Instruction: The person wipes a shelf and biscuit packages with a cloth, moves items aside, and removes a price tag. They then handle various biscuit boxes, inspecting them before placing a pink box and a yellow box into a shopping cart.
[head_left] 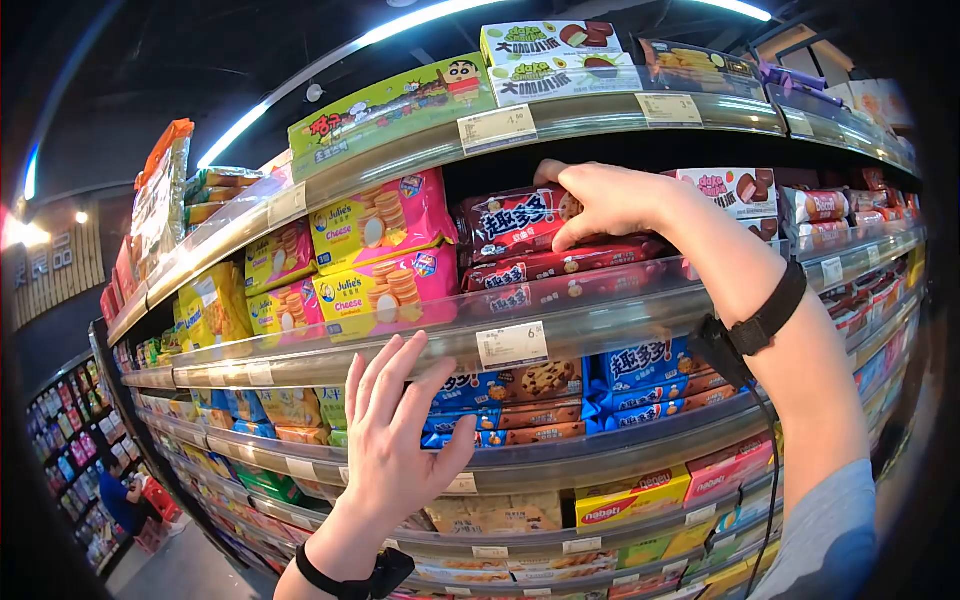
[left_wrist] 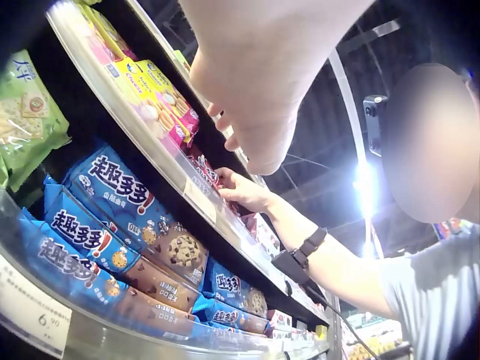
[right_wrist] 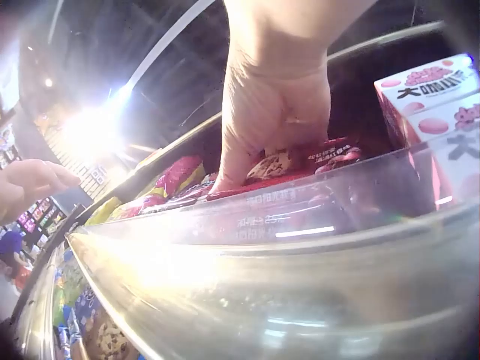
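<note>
My right hand [head_left: 618, 203] reaches over the clear lip of a shelf and grips a dark red pack of cookies [head_left: 508, 222], thumb on its front and fingers over its top. That pack lies on another red cookie pack [head_left: 500, 275] of the same kind. In the right wrist view, the thumb of the right hand [right_wrist: 274, 105] presses down against the red wrapper, while the other fingers are mostly hidden. My left hand [head_left: 405, 435] is held up with fingers spread, in front of the shelf edge and left of a price tag [head_left: 512, 345], holding nothing.
Pink and yellow cheese sandwich biscuit packs [head_left: 385, 255] stand left of the red packs. White and pink boxes [head_left: 735, 195] are to the right. Blue cookie packs [head_left: 540, 395] fill the shelf below. A clear shelf lip [right_wrist: 300, 202] runs along the front. Another person [head_left: 125, 500] is at lower left.
</note>
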